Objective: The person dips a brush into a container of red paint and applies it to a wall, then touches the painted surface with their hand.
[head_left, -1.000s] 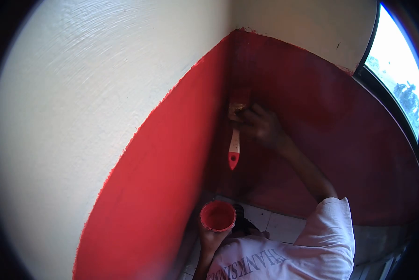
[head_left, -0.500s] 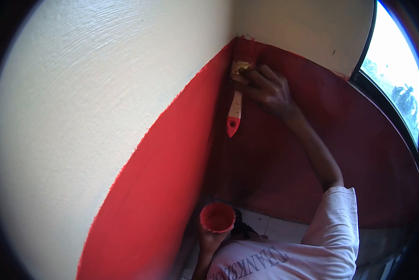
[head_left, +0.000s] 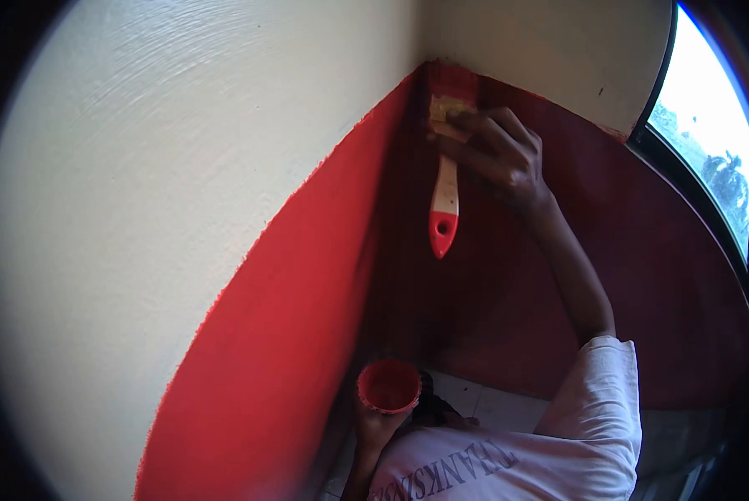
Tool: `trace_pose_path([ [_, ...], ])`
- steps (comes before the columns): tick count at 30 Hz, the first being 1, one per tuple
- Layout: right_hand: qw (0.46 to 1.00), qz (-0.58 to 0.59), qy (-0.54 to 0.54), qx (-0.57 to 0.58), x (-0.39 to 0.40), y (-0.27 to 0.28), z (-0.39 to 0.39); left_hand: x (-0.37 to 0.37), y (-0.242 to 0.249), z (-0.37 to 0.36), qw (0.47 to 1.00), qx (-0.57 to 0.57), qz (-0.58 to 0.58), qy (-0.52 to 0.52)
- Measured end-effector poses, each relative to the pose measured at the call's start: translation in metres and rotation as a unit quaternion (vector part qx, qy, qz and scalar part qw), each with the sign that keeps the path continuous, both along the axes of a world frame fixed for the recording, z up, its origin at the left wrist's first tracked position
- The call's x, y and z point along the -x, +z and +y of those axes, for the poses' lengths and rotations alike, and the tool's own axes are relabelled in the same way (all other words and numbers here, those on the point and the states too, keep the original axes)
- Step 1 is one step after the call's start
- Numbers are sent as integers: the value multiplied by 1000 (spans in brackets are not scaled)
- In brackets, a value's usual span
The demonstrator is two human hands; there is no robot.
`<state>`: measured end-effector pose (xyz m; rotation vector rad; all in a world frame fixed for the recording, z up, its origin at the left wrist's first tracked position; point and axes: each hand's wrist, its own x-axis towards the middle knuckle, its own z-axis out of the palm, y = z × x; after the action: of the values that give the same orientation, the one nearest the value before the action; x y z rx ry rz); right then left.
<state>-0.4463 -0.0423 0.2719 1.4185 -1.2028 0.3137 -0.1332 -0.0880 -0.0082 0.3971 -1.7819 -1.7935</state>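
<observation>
Near the wall corner, my right hand (head_left: 504, 154) is closed on a paintbrush (head_left: 445, 184) at its metal band. The bristles point up against the red wall, just under the cream area, and the red-tipped handle hangs down. Low in the view, my left hand (head_left: 378, 426) holds a round cup (head_left: 388, 387) with red paint in it, close to my shirt. The cup is upright, its rim smeared red.
Cream paint covers the upper wall (head_left: 182, 167), above a ragged edge with the red lower wall (head_left: 266, 342). A dark-framed window (head_left: 700, 117) is at the upper right. White floor tiles (head_left: 508, 407) show below.
My right hand has shifted slightly to the right and the brush has moved with it, its bristles a little higher. My left hand and the cup have stayed nearly in place.
</observation>
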Motion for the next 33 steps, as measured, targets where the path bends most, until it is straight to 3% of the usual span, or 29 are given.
trace_pose_path([
  [5,997,-44,-33,-62,10,-26,-5,2,8,3,999,28,11,16],
  [8,994,-90,2,-69,-5,-24,6,3,9,3,999,30,-1,32],
  [11,999,-13,37,31,3,-4,2,-1,2,5,999,12,-21,35],
  [14,999,-32,23,7,14,-17,-4,0,2,4,999,19,-23,19],
  [18,992,-59,-56,-96,32,-112,5,1,9,6,999,39,-19,27],
  [22,968,-148,-61,-194,19,-203,18,0,2,5,999,14,-33,34],
  [25,926,-286,-34,-246,-2,-234,13,0,12,3,999,29,-26,31],
  [28,902,-376,36,-208,-13,-212,10,0,4,2,998,45,-22,30],
  [33,941,-317,51,-103,7,-144,-6,-1,5,1,999,36,-24,17],
])
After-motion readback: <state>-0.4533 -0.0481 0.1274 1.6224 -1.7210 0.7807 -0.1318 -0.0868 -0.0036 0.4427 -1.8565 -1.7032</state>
